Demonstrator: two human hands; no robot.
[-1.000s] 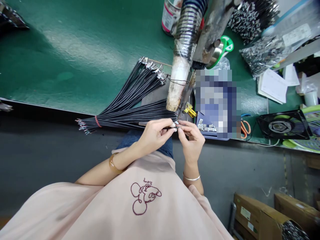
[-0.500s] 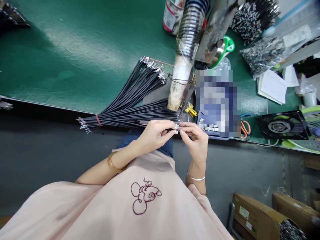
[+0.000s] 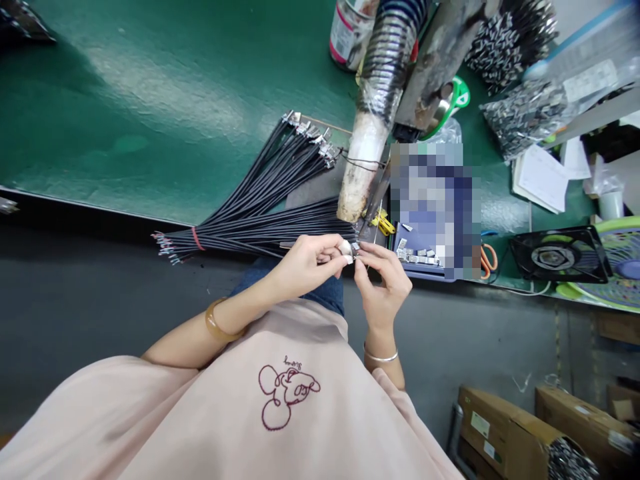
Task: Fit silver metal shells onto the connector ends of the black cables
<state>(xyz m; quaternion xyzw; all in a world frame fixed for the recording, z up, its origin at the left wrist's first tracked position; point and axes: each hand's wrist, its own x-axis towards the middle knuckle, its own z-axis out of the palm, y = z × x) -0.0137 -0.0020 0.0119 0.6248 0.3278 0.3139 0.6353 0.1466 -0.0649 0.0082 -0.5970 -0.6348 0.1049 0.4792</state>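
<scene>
My left hand (image 3: pixel 316 265) is closed in a pinch at the table's front edge, with white coverings on its thumb and forefinger tips. What looks like a black cable end is in it, mostly hidden by the fingers. My right hand (image 3: pixel 384 283) meets it from the right, thumb and fingers pinched on a small silver metal connector (image 3: pixel 355 247). Just behind lies a bundle of black cables (image 3: pixel 260 230), tied with a red band (image 3: pixel 198 239). Some of its cables fan away and end in metal connectors (image 3: pixel 320 143); others end near my fingertips.
A soldering-fume hose (image 3: pixel 367 127) hangs over the bench (image 3: pixel 165 100). Right of my hands is a blue tray (image 3: pixel 430 274) of small connectors, partly pixelated. Yellow-handled cutters (image 3: pixel 383 223), orange scissors (image 3: pixel 489 260) and a black fan (image 3: pixel 560 255) are nearby. Cardboard boxes (image 3: pixel 505 427) stand below.
My right hand has shifted slightly left and lower, its fingers now more apart from the palm. My left fingertips have rolled, and the metal connector shows more plainly between the hands.
</scene>
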